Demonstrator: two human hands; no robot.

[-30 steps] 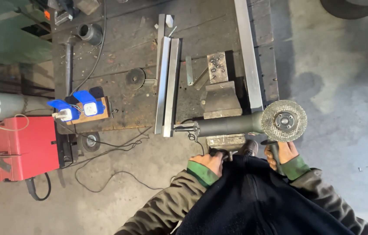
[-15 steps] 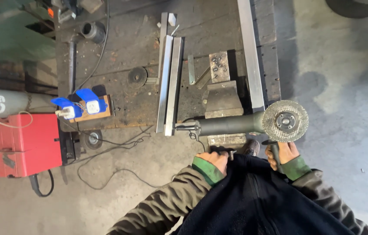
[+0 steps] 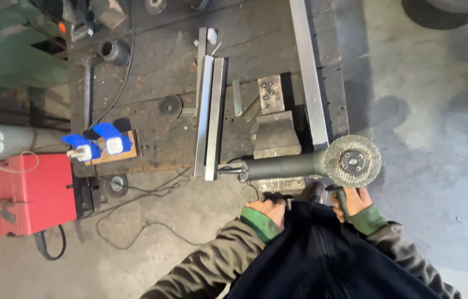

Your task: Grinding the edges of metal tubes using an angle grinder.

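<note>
Head view: the angle grinder lies crosswise at the near edge of the workbench, its long body running left to right, disc at the right end facing up, cord end pointing left toward the steel bars. The right hand grips its side handle. The left hand curls against the dark jacket; what it grasps is hidden. Bare concrete floor lies open to the right.
</note>
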